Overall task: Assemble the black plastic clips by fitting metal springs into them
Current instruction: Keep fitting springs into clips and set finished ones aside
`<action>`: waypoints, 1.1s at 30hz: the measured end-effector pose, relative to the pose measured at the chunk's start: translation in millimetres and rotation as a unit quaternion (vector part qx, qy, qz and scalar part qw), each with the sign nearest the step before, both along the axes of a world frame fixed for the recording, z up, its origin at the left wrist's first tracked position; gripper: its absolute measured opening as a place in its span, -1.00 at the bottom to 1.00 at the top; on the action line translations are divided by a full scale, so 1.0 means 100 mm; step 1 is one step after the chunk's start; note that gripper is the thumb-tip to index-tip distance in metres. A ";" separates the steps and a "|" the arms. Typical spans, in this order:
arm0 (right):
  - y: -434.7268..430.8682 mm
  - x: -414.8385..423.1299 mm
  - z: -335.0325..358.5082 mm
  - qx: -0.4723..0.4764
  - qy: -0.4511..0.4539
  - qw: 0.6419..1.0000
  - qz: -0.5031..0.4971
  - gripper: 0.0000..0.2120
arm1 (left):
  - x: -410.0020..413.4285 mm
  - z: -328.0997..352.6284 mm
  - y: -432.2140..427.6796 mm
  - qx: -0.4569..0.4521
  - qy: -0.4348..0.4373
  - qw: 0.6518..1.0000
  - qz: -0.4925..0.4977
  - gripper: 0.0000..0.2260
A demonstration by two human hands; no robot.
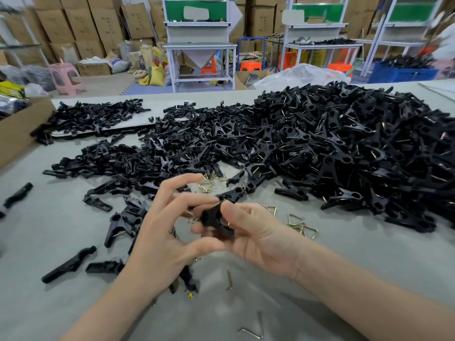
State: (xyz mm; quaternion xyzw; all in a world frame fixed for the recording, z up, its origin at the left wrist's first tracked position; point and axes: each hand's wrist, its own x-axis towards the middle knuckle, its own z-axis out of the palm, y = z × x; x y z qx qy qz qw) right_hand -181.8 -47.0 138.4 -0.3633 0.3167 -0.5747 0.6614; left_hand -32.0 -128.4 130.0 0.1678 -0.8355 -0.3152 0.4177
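Head view. Right hand (256, 232) curled around a black plastic clip (216, 221), thumb pressed on its upper end, fingers closed underneath; a glint of metal at the clip's lower edge is probably a spring, too small to confirm. Left hand (167, 232) half open: thumb reaching across to the near side of the same clip, middle fingers touching its far side, index finger raised clear and holding nothing of its own. Judgement: two-handed grip suits bracing the two halves against each other while a spring is seated; the step in hand looks like fitting or pressing home.

Clip sits between both hands, above the grey table (344, 279), not resting on it.

Layout reads as a work cell around the hands. Loose metal springs (301, 223) lie just beside the right hand, with a few more (209, 182) just beyond the left fingertips, within easy reach. Unassembled halves (115, 166) spread to the left and ahead. Large heap (344, 148) to the right shows metal wire in many pieces, so likely finished clips, tossed to the free side. Cardboard box (17, 134) at far left edge; contents unclear.
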 end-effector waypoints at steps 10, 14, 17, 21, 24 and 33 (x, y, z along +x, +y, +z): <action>-0.01 -0.28 0.17 -0.080 0.025 0.981 -0.174 -0.66 | 0.18 0.00 -0.35 0.023 -0.082 0.977 0.197 -0.57; -0.01 -0.33 0.21 -0.099 0.038 0.973 -0.203 -0.65 | 0.15 -0.01 -0.28 -0.003 -0.166 0.974 0.153 -0.51; -0.01 -0.38 0.24 -0.121 0.076 0.963 -0.227 -0.69 | 0.11 -0.04 -0.21 -0.049 -0.214 0.972 0.082 -0.51; -0.02 -0.50 0.26 -0.123 0.211 0.903 -0.354 -0.66 | 0.08 -0.10 -0.19 -0.097 -0.292 0.951 0.029 -0.57; -0.03 -0.71 0.28 -0.096 0.305 0.814 -0.485 -0.53 | 0.09 -0.10 -0.20 -0.095 -0.278 0.955 0.035 -0.68; -0.10 -0.61 0.10 -0.049 0.618 0.607 -0.497 -0.17 | 0.21 -0.01 -0.35 -0.066 -0.249 0.952 0.163 -0.56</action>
